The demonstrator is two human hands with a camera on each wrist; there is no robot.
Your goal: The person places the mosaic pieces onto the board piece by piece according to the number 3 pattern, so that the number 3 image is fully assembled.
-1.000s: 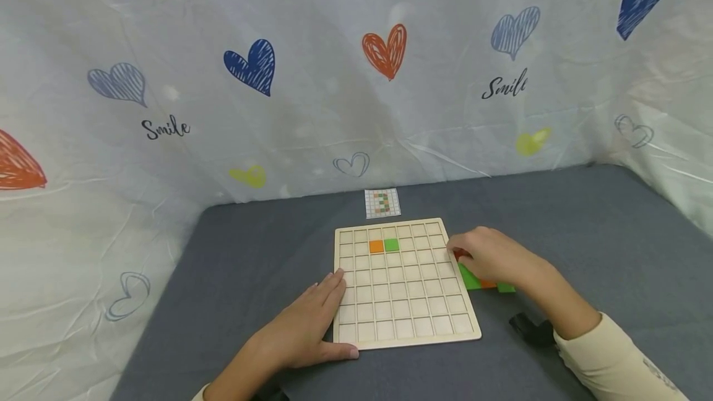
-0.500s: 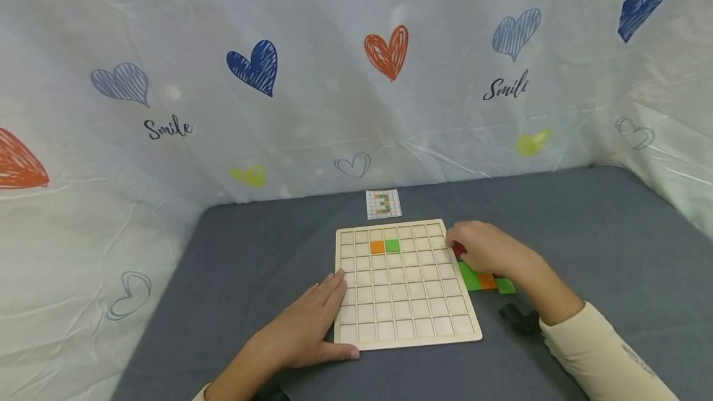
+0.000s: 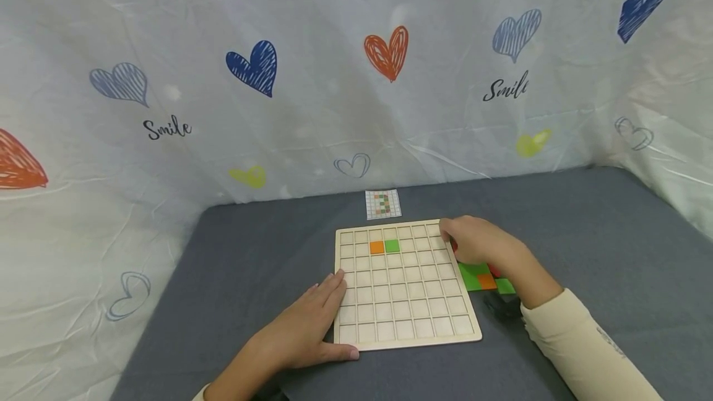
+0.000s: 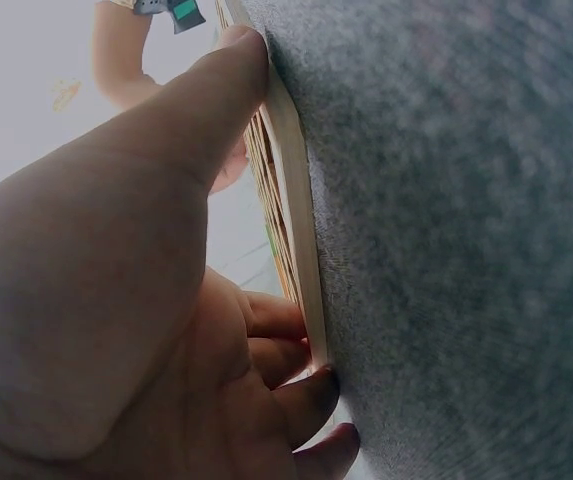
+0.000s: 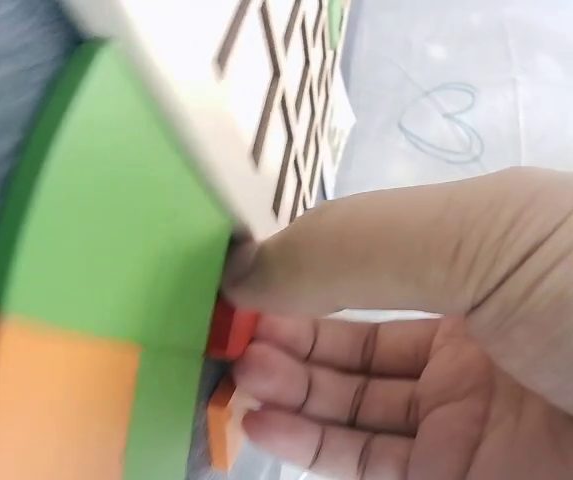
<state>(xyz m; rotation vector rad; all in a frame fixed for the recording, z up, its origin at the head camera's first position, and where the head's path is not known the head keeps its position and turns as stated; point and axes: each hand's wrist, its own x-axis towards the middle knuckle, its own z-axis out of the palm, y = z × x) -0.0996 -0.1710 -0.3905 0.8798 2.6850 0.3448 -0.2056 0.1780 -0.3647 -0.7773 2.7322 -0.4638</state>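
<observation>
A pale wooden grid board [image 3: 401, 293] lies on the grey cloth. In its second row from the back sit an orange tile [image 3: 377, 247] and, beside it, a green tile [image 3: 392, 245]. My left hand [image 3: 303, 333] rests along the board's left edge, fingers extended and thumb at the near corner. At the far right edge, my right hand [image 3: 481, 243] pinches a red tile [image 5: 231, 330] between thumb and fingers; the hand covers most of it in the head view. Just below that hand, green tiles [image 3: 470, 274] and an orange tile [image 3: 487, 281] lie against the board.
A small printed card [image 3: 383, 204] with a coloured grid pattern lies behind the board. Another red tile [image 3: 495, 270] shows partly under the right wrist. A white curtain [image 3: 312, 122] with hearts hangs along the back of the grey cloth surface [image 3: 267, 252].
My right hand has shifted away from me and slightly left along the board's right edge, with the red tile. More of the loose tiles now shows. The left hand stays put.
</observation>
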